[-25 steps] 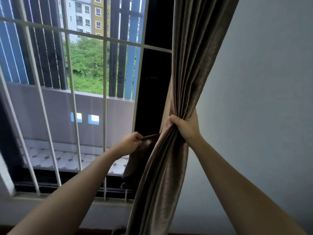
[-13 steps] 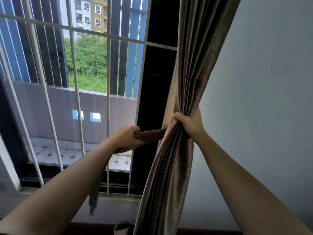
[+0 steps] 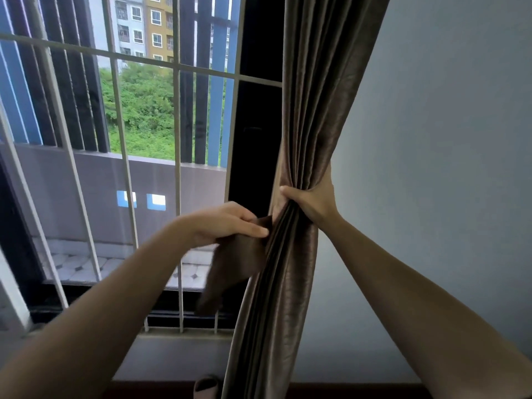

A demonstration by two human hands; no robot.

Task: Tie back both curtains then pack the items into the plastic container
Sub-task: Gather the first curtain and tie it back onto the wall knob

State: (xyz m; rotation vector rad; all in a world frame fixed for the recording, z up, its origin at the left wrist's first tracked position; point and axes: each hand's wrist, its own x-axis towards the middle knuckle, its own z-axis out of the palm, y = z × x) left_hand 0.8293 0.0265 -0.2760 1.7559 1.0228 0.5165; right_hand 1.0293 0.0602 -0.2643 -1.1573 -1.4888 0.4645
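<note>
Overall: one curtain (image 3: 325, 96) was in view, brown, hanging at the R side of the window, just beside the wall (image 3: 437, 168).
Curtain shape: bunched to a narrow waist approx. mid-height, folds flaring above & below.
Right hand (image 3: 312, 201): was wrapped round the bunched waist, thumb across the front, fingers hidden behind the folds; firm grip.
Left hand (image 3: 221, 224): sat just L of the waist, back facing up; thumb & fingers pinched the top of a fabric strip (image 3: 236, 263).
Strip: darker brown; its top end touched the curtain folds below the right hand, the rest hung down-left in front of the window bars (image 3: 178, 168).
Bars: white, w/ a balcony, trees & apt blocks beyond.
Bottom edge: small rounded brownish thing at the curtain's foot; couldn't tell what.
</note>
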